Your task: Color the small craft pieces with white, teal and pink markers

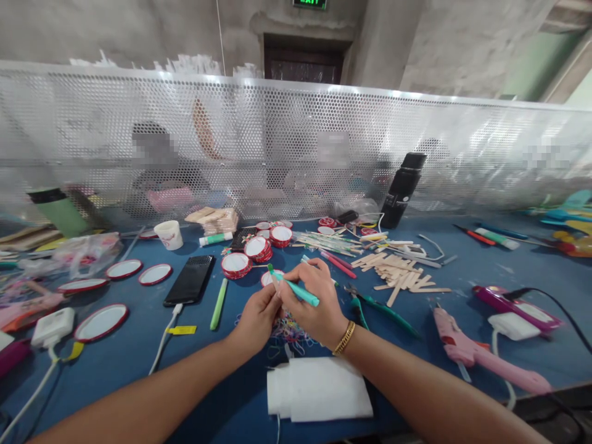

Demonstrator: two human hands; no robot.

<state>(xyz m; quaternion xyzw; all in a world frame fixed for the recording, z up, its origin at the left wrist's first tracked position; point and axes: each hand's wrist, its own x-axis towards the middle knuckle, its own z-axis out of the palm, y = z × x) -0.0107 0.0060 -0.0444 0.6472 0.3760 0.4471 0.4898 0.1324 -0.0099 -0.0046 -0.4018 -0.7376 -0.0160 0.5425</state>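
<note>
My right hand (pixel 319 302) is closed around a turquoise marker (pixel 300 292), held like a pen with one end up and to the left. My left hand (pixel 259 313) meets it, thumb and fingers pinched on a small pale piece that looks like a craft stick (pixel 276 282); most of it is hidden by the fingers. Beneath both hands lies a heap of colourful rubber bands (pixel 292 330). Just beyond are small red-rimmed white discs (pixel 237 264), some stacked. A light-green marker (pixel 219 304) rests left of my left hand.
Wooden craft sticks (pixel 402 271) and green-handled pliers (pixel 386 313) lie to the right, with a pink glue gun (pixel 481 356) farther out. A phone (pixel 190 280) and paper cup (pixel 169 235) are left. White folded cloth (pixel 324 388) lies in front; a perforated metal screen (pixel 296 142) closes the back.
</note>
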